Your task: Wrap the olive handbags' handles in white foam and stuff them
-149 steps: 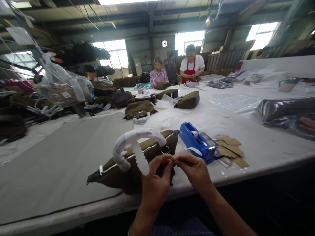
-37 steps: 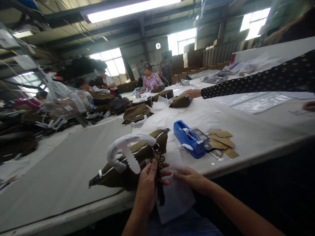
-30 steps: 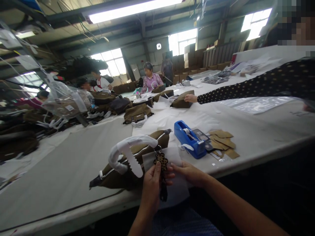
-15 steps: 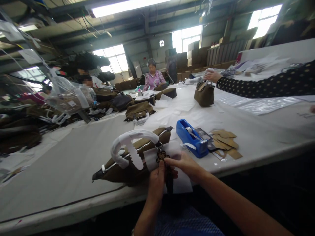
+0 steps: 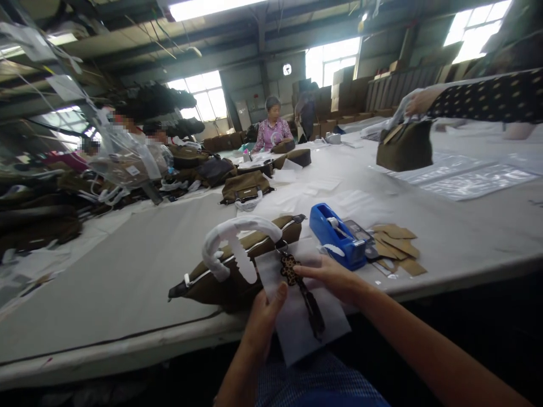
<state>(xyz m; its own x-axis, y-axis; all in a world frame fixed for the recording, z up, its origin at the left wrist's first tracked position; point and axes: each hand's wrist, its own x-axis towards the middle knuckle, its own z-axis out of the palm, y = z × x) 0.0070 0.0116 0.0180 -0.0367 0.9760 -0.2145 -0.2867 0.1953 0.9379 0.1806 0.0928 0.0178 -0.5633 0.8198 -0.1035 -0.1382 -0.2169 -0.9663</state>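
Observation:
An olive bag (image 5: 229,282) with a zip lies at the table's near edge, its handle (image 5: 237,226) wrapped in white. From a ring at the handle hangs a leopard-patterned flower charm (image 5: 290,268) with a dark strap (image 5: 313,311), both lying over a white sheet (image 5: 297,339). My left hand (image 5: 265,314) grips the sheet's left edge, thumb on top. My right hand (image 5: 335,277) is at the sheet's right side, its index finger touching the charm and its other fingers partly hidden beneath.
A blue tape dispenser (image 5: 335,237) stands right of the bag, beside brown card pieces (image 5: 399,246). Farther back lie more olive bags (image 5: 244,186). At the right, a person's hand (image 5: 424,102) in a dotted sleeve holds another bag (image 5: 405,147) by its handle.
The charm's strap now lies stretched over the sheet, and my left thumb has come off the charm. The other person's bag has moved right and nearer. The view has shifted slightly.

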